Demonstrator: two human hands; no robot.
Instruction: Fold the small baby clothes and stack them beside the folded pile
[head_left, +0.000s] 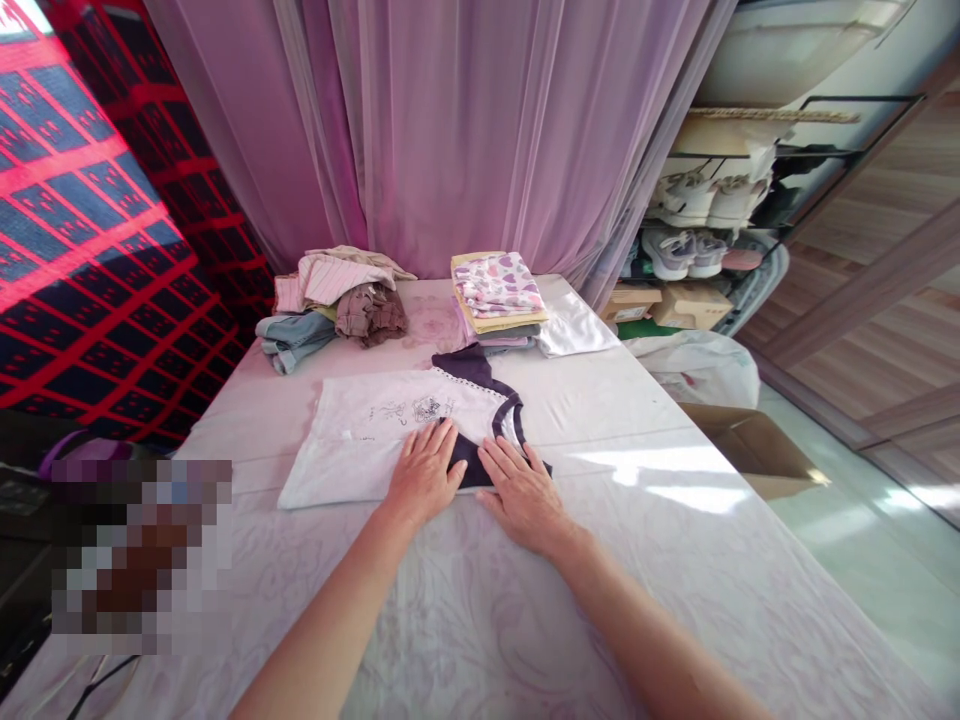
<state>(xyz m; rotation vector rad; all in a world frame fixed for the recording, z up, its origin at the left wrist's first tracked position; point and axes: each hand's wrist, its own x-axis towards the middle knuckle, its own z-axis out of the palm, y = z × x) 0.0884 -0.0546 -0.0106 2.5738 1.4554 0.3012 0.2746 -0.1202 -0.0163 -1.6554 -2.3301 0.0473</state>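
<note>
A white T-shirt point(360, 420) with dark sleeves and a dark neckband lies flat on the bed, its neck toward the right. Black print shows on its front. My left hand point(426, 468) rests flat on the shirt's near side, beside the near dark sleeve, fingers stretched out. Close to the neckband, my right hand point(521, 490) lies flat with its fingers extended over the dark sleeve. Neither hand grips the cloth. Parts of the near sleeve are hidden under both hands.
Behind the shirt are a folded clothes stack point(499, 290) and a looser clothes pile point(337, 300). A white folded cloth point(574, 325) lies beside the stack. Purple curtains point(450, 130) hang at the back. On the right are a shoe rack point(705, 200) and an open cardboard box point(742, 440).
</note>
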